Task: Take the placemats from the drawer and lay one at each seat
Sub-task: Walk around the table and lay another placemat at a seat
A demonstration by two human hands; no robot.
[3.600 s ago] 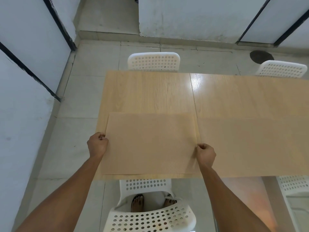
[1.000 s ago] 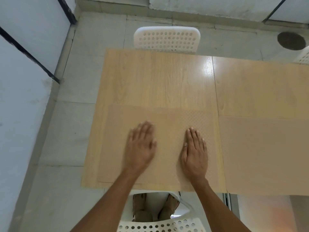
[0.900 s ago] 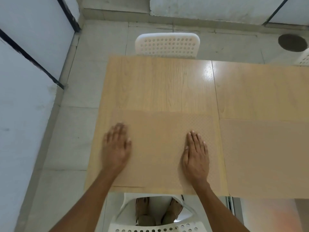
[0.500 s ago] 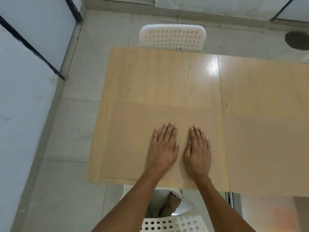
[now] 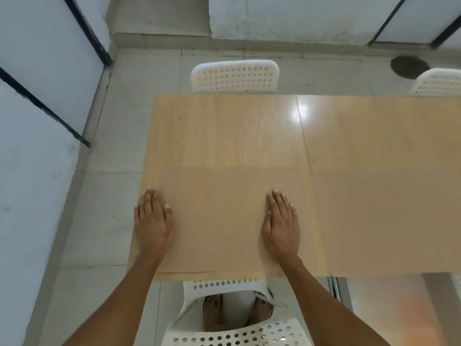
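Flat on the rectangular dimpled placemat (image 5: 224, 216), both hands' fingers (image 5: 279, 203) lie straight, together.

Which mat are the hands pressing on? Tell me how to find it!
Find the long wooden table with white chairs around it. At its left end, on the near edge above the holey white chair, lies a tan placemat. Both the left hand and right hand lie flat on it, while the matching second mat to its right has no hands on it.

No readable text, labels, brands, numbers or signs anywhere, none on the table, mats, chairs, walls or floor
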